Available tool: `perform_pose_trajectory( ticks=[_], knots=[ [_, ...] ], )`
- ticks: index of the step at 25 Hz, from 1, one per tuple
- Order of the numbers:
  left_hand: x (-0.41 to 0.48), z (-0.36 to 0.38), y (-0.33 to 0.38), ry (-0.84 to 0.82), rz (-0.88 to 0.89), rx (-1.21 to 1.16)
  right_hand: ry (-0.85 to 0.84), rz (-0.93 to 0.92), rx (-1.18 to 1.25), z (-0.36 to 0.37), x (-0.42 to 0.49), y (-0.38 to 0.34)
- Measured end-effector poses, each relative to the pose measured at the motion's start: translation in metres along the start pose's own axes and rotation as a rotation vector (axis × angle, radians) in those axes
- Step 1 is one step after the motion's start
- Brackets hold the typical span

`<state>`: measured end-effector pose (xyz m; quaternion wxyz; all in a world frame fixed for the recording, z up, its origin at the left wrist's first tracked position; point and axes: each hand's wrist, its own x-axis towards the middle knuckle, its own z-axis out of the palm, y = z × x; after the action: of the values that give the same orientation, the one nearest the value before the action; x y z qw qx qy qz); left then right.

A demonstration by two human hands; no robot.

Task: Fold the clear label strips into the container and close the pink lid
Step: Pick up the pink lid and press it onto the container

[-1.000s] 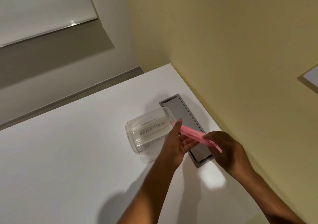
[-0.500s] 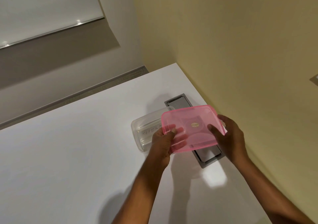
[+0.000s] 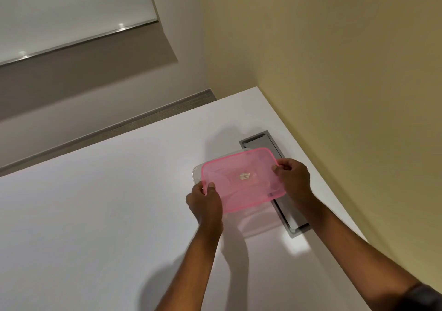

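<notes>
we hold the pink lid over the clear container with both hands.

on the white counter [image 3: 95, 215], our left hand [image 3: 204, 203] pinches the lid's 8 o'clock corner, thumb on top and fingers beneath. the pink lid [image 3: 241, 179] sits over the container [image 3: 196, 171], slightly tilted, with the container's clear rim showing past the lid's 9 o'clock edge; we cannot tell whether it is pressed shut. a small label marks the lid's middle. our right hand [image 3: 293, 179] grips the lid's 3 o'clock edge with curled fingers. at 2 o'clock of the lid a grey recessed panel [image 3: 270, 141] is set into the counter, just beside the yellow wall [image 3: 334, 71].
</notes>
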<state>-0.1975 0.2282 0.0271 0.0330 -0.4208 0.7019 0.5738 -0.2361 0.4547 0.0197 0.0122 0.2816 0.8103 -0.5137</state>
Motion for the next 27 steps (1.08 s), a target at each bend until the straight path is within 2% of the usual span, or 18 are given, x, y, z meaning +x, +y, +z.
perform_pose_trajectory(
  ticks=[9, 16, 21, 27],
  knots=[
    [0.034, -0.025, -0.018, 0.036, 0.095, 0.213, -0.018, -0.072, -0.129, 0.041, 0.014, -0.010],
    [0.047, -0.029, -0.027, 0.002, 0.139, 0.154, -0.025, -0.078, -0.181, 0.048, 0.021, -0.002],
    [0.056, -0.027, -0.027, 0.001, 0.141, 0.204, -0.017, -0.097, -0.174, 0.050, 0.022, 0.000],
    [0.075, -0.014, -0.009, 0.013, 0.279, 0.286, -0.027, -0.089, -0.149, 0.051, 0.024, 0.004]
  ],
)
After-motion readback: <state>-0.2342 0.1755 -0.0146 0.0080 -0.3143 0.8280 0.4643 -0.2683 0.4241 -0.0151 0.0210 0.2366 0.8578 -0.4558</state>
